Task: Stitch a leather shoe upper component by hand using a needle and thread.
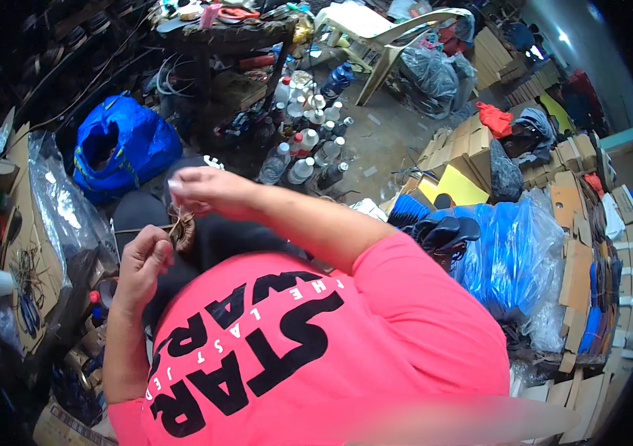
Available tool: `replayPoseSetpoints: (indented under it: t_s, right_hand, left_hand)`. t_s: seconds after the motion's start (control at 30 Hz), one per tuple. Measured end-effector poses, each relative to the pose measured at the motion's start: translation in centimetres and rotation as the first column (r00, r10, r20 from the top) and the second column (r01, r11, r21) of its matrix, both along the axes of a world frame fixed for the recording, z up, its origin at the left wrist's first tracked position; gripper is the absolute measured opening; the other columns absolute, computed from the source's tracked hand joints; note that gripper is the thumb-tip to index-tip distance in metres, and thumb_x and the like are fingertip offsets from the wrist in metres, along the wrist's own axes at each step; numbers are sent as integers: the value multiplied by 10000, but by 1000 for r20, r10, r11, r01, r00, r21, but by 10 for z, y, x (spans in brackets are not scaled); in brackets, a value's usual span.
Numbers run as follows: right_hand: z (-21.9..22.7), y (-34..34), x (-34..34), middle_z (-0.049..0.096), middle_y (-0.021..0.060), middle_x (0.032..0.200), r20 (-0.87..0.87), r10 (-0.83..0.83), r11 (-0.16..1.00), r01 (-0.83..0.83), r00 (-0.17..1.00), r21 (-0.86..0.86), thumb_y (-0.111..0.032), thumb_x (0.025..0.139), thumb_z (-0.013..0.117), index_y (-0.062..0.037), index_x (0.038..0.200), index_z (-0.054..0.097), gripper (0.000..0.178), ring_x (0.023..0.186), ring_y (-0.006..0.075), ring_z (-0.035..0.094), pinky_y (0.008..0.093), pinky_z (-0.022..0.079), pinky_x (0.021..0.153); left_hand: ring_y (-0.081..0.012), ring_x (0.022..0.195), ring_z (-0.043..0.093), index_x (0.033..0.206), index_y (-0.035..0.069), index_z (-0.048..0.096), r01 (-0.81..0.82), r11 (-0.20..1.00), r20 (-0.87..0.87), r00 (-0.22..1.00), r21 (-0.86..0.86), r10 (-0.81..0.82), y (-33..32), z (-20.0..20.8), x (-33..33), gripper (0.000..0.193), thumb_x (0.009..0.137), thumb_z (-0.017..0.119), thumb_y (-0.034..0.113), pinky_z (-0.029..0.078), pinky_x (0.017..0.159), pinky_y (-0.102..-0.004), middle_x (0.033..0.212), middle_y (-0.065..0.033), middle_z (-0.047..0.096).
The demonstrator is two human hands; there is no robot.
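Observation:
Over my lap, a small brown leather-like piece (pixel 184 235) with a curved, ridged edge lies between my two hands. My left hand (pixel 144 260) is closed in a fist beside it. A thin, straight strand or rod (pixel 138 229) runs out to the left above that fist; which it is I cannot tell. Higher and to the right, my right hand (pixel 208 192) pinches with its fingertips. Fine pale thread (pixel 178 211) hangs from them down to the brown piece. What the left fingers grip is hidden.
A blue bag (pixel 124 145) stands at the upper left. Several plastic bottles (pixel 300 169) crowd the floor ahead. On the left, cardboard (pixel 37 256) bears scissors and loose strands. To my right are a blue plastic-wrapped bundle (pixel 513 256), black soles (pixel 446 229) and stacked cardboard boxes (pixel 465 149).

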State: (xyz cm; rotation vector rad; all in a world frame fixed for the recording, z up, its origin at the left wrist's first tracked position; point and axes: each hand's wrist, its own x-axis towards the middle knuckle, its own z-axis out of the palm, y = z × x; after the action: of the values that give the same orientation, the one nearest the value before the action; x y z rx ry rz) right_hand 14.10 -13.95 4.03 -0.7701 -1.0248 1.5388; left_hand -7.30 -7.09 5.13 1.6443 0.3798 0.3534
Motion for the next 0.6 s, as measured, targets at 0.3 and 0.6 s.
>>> replayPoseSetpoints:
  t_s: [0.3,0.6]
  right_hand:
    - [-12,-151,209,657,103,796,990,125,740,659,60,-134,-359,841,589,-114,1041,653,323,685,202,620,358,494,659]
    - [-56,-117,163,647,53,1062,848,-187,898,437,496,-58,-185,848,653,-155,1240,582,400,914,90,573,232,452,777]
  left_hand:
    - [-272,770,588,893,41,656,-231,75,24,396,970,918,106,70,-267,151,868,611,183,457,694,-330,827,-95,600]
    - [-238,912,603,1094,44,637,-656,617,25,694,436,720,43,-12,-143,316,779,628,65,462,835,-322,992,-127,648]
